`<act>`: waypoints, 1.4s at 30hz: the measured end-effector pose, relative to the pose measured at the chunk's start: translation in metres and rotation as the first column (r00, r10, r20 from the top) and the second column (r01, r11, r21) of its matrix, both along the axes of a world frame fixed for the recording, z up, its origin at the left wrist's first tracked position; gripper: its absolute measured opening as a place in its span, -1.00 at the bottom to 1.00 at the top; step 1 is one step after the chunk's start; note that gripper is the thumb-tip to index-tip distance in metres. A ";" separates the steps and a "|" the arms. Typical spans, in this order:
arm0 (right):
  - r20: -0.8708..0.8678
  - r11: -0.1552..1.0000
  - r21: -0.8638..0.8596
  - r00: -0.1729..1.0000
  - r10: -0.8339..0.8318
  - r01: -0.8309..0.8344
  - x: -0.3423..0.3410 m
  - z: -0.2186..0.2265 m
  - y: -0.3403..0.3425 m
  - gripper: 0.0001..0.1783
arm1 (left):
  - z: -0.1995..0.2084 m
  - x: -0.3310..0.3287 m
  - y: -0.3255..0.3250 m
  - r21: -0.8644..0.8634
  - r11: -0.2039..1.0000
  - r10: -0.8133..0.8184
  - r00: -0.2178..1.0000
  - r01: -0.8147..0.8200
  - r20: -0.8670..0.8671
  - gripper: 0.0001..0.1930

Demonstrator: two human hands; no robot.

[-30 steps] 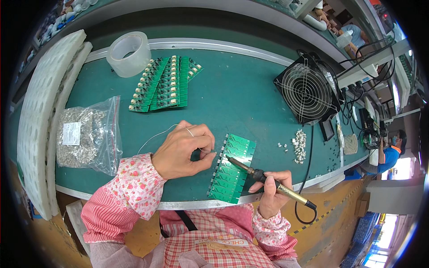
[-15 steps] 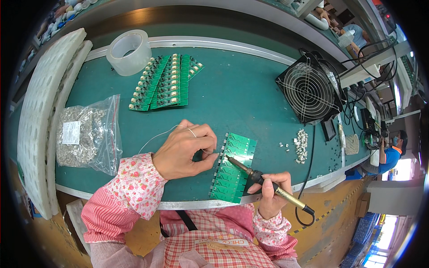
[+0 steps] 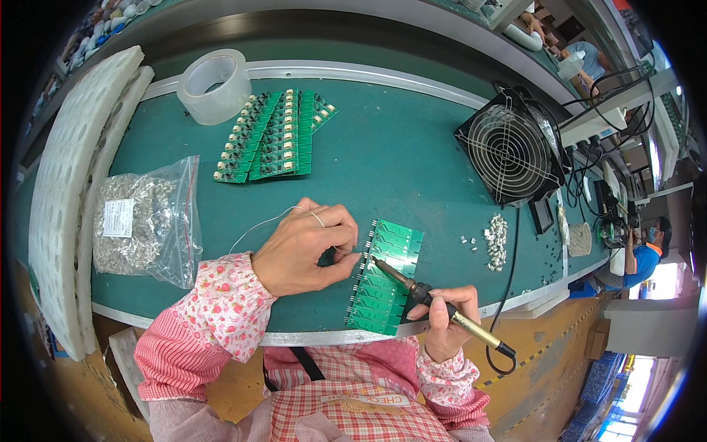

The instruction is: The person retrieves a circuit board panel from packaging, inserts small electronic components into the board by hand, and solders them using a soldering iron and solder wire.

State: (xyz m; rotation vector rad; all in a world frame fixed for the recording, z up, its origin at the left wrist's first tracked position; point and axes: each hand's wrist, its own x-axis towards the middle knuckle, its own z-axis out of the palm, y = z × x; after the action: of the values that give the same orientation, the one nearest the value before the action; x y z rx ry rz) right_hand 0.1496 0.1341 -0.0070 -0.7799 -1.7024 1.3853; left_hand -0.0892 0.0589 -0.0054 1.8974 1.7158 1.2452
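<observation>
A green circuit board panel [image 3: 387, 283] lies on the green mat near the table's front edge. My right hand [image 3: 442, 324] grips a soldering iron [image 3: 423, 295], its tip resting on the panel's left part. My left hand [image 3: 305, 247] is curled beside the panel's left edge, pinching a thin solder wire [image 3: 261, 225] that loops back over the mat toward the iron's tip. Both sleeves are pink with a flower print.
A stack of green boards [image 3: 276, 136] and a clear tape roll [image 3: 213, 85] sit at the back. A bag of small parts [image 3: 143, 221] and white foam trays [image 3: 62, 184] lie left. A black fan [image 3: 508, 151] and loose white parts [image 3: 497, 239] stand right. A person [image 3: 644, 254] works far right.
My left hand has shifted slightly along the panel's edge, and the iron's tip has moved a little on the board. Otherwise nothing has moved.
</observation>
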 end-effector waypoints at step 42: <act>-0.142 0.996 -0.059 0.987 -0.078 0.071 0.007 -0.006 -0.004 -0.87 | 0.004 -0.002 -0.004 -0.099 0.995 -0.006 1.000 0.005 -0.013 -0.75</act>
State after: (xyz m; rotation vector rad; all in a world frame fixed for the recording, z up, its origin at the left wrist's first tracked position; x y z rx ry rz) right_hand 0.1562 0.1303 -0.0131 -0.7468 -1.5155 1.4062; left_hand -0.0907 0.0553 -0.0010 1.8563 1.7435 1.1269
